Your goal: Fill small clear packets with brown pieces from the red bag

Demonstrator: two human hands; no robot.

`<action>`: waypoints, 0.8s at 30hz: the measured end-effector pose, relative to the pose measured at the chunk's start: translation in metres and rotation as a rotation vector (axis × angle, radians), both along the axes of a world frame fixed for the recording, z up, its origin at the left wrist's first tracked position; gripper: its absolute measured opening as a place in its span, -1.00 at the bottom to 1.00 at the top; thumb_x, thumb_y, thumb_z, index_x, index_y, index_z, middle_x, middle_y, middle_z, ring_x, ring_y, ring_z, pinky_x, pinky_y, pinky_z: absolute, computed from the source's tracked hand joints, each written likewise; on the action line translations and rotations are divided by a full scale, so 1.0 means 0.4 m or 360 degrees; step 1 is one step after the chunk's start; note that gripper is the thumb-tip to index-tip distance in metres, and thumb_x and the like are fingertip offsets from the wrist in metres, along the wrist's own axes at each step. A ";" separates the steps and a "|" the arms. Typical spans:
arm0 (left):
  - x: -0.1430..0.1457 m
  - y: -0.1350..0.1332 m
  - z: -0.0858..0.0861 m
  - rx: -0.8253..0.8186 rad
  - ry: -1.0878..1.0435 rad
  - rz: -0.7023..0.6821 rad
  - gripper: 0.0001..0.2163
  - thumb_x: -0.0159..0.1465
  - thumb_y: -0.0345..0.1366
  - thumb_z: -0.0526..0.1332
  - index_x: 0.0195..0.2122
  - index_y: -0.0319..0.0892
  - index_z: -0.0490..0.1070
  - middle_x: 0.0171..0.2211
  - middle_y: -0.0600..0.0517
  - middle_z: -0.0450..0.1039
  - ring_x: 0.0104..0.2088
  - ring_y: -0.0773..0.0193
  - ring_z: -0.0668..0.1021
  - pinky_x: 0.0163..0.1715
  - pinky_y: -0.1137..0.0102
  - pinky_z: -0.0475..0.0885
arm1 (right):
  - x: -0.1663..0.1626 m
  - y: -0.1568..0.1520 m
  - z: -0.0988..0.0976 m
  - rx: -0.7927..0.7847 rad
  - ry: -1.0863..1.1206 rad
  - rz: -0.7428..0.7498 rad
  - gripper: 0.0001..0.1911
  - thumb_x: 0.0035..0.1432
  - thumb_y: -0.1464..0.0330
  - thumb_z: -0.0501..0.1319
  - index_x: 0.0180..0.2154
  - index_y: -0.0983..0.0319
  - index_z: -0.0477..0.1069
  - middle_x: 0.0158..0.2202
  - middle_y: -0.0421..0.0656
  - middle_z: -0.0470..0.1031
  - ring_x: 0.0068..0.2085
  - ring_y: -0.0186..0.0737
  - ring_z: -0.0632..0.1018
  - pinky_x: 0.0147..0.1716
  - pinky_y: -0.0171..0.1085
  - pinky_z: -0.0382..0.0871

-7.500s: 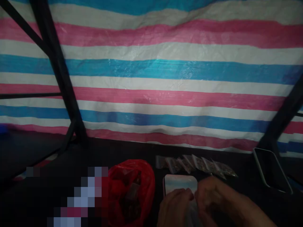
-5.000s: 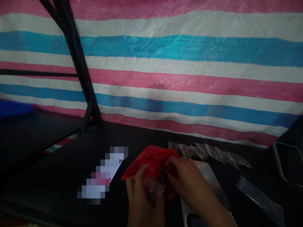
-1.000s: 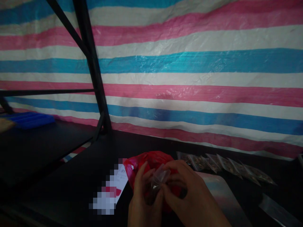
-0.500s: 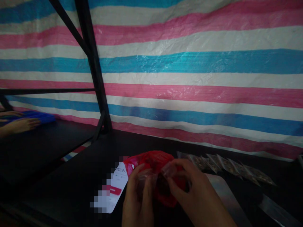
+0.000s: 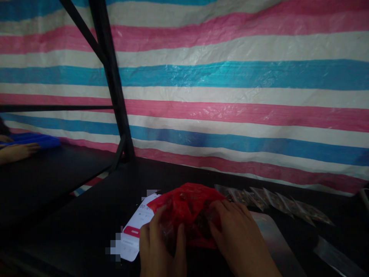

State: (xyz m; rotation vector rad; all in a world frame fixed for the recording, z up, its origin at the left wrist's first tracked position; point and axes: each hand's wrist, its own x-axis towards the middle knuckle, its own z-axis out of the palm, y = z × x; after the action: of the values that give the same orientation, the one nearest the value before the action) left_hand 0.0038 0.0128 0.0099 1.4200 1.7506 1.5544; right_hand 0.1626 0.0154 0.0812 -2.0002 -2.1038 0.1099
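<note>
A crumpled red plastic bag [image 5: 190,196] lies on the black table, its mouth turned toward me and small dark contents inside. My left hand [image 5: 161,246] is at its left side, thumb and fingers closed around a small clear plastic bag [image 5: 167,231] that is partly hidden. From the right, my right hand [image 5: 236,234] reaches into the mouth of the red bag with curled fingers. Its fingertips are dark among the contents, and what they pinch is hidden.
A lit phone [image 5: 131,234] with a timer lies left of the red bag. Several filled clear bags [image 5: 279,202] lie in a row at the right. A silvery flat plate [image 5: 276,238] and a clear bag [image 5: 334,256] are nearer. Another person's hand [image 5: 20,152] touches a blue tray [image 5: 49,141].
My right hand has gone from holding clear plastic above the red bag to reaching into it. My left hand has shifted slightly left. The red bag is spread wider.
</note>
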 end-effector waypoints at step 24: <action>0.035 0.022 0.055 -0.0139 -0.0842 -0.0484 -0.46 0.09 -0.33 0.37 0.14 -0.06 0.38 0.09 -0.05 0.57 0.05 0.02 0.64 0.06 0.15 0.58 | -0.001 0.003 -0.012 -0.0002 0.0189 -0.0049 -0.72 0.39 0.47 0.17 0.02 0.24 0.60 0.06 0.05 0.68 0.11 0.20 0.61 0.19 0.17 0.34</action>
State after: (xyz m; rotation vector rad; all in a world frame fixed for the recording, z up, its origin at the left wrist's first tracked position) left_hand 0.0176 0.0216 0.0319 1.0451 1.2129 1.4908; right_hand 0.1621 0.0167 0.0764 -1.9746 -1.9994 0.2189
